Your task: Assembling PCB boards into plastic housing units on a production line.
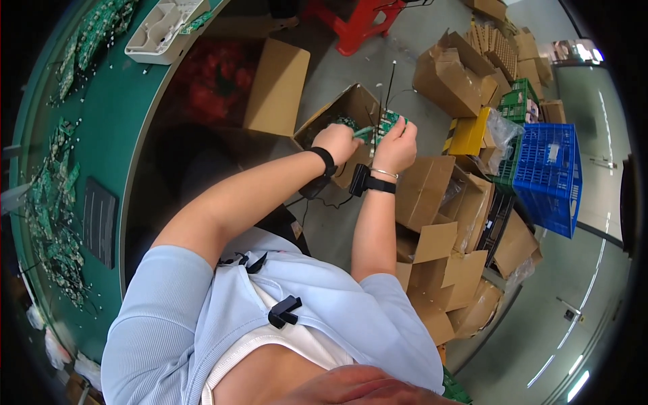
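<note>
Both of my hands are raised over an open cardboard box (324,115) with green circuit boards (347,122) inside. My right hand (396,146) pinches a green circuit board (389,121) by its edge. Thin black rods or wires stand up beside that board, one of them long (391,84). Closed round a narrow green piece (364,132), my left hand (336,143) is just left of the board. Whether that piece is a board strip or a tool handle I cannot tell. The left fingers are partly hidden by the hand itself.
On the left, a green-topped table (111,152) carries heaps of circuit boards (50,223), a black tray (100,223) and a white tray (158,37). Cardboard boxes (432,196) crowd the right side, near a blue crate (548,172). A red stool (354,30) stands ahead.
</note>
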### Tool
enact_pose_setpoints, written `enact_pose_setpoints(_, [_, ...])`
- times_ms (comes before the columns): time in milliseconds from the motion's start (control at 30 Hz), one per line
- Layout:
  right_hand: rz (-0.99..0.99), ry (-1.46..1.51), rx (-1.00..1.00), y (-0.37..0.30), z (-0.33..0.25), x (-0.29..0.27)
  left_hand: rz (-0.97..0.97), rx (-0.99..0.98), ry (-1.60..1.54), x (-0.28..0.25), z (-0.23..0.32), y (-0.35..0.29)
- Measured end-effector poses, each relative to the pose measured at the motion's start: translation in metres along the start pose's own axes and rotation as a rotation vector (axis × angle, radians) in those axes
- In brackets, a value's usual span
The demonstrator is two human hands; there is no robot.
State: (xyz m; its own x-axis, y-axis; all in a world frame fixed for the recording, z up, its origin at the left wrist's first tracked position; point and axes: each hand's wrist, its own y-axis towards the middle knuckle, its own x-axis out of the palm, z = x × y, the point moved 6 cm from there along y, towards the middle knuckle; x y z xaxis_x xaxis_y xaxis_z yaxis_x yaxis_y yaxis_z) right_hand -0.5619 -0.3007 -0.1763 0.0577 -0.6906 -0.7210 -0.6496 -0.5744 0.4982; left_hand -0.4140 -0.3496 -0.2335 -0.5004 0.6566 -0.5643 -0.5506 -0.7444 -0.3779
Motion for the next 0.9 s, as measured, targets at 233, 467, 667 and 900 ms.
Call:
enact_pose_setpoints(233, [-0.354,0.122,0.156,-0.006,0.039,0.047,0.316,-0.117,-0.142,-0.022,-0.012,0.002])
enact_pose_setpoints(467, [-0.553,0.341,0.067,-0.018,0.073,0.083,0.375,0.081,-0.596,-0.105,-0.008,-0.066])
enact_pose_setpoints(667, [-0.896,0.721,0.122,-0.038,-0.037,0.078,0.302,0.308,-0.358,-0.153,-0.012,-0.214])
enact_pose_setpoints(900, [-1.462,1.045,-0.284,-0.099,-0.276,-0.011,0.925,-0.176,0.044,-0.212,-0.034,-0.428])
